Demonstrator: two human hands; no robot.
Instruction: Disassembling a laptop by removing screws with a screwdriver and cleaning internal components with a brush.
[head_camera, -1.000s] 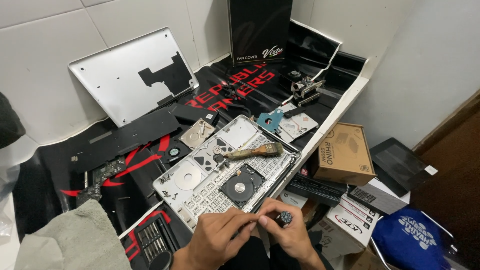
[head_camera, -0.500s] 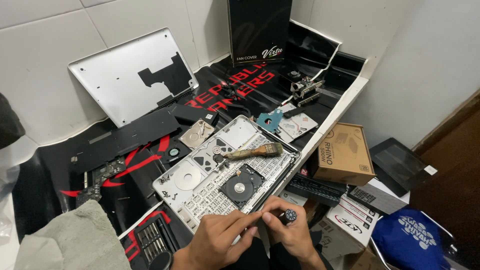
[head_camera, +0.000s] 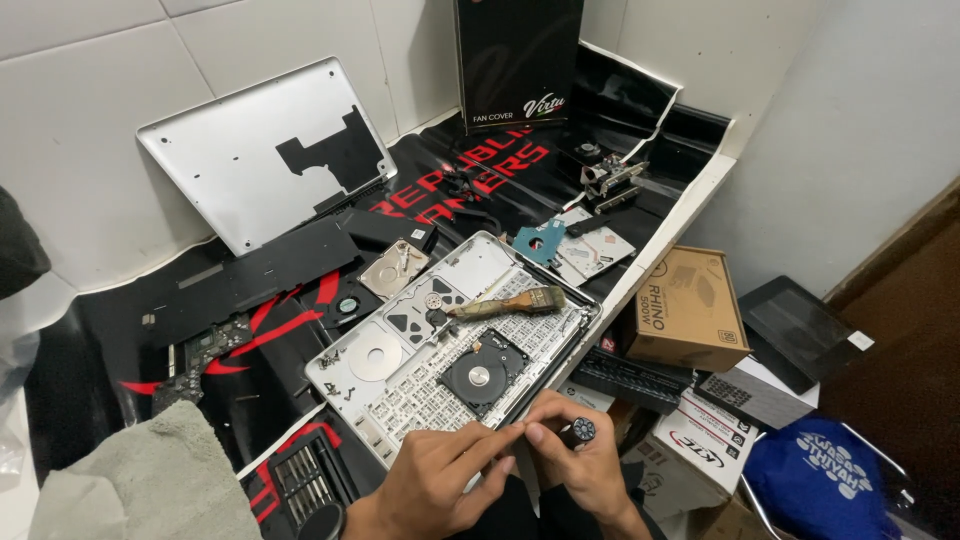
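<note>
Head view's the only angle here, so everything below is placed off the open laptop shell (head_camera: 440, 350) lying belly-up on the black mat (head_camera: 560, 190).

Your right hand (head_camera: 585, 465) sits just off the shell's near corner, fingers curled around a small screwdriver (head_camera: 580, 432) — you can see its dark round cap pointing up at the camera. Your left hand (head_camera: 440, 475) is right beside it, thumb and forefinger pinched together at the driver's tip end. It looks like it's steadying the bit or nipping a tiny screw, but that spot is too small to tell what, if anything, is between the fingertips.

Inside the shell, a brush (head_camera: 510, 303) rests across the far half, and the round drive (head_camera: 480, 375) sits toward the near edge, close to your knuckles. Loose screws (head_camera: 335, 375) are parked on the shell's left end, probably so they don't roll off.

Left of the shell: a bit set (head_camera: 300, 480) and a grey cloth (head_camera: 150, 480). Behind it, the silver lid (head_camera: 265, 150) leans on the wall, out of the way.

Room-wise, the table edge runs tight along the shell's right side — past it there's a cardboard box (head_camera: 690, 310) lower down, so there's not much slack for your right elbow. The mat behind the shell is more open.
</note>
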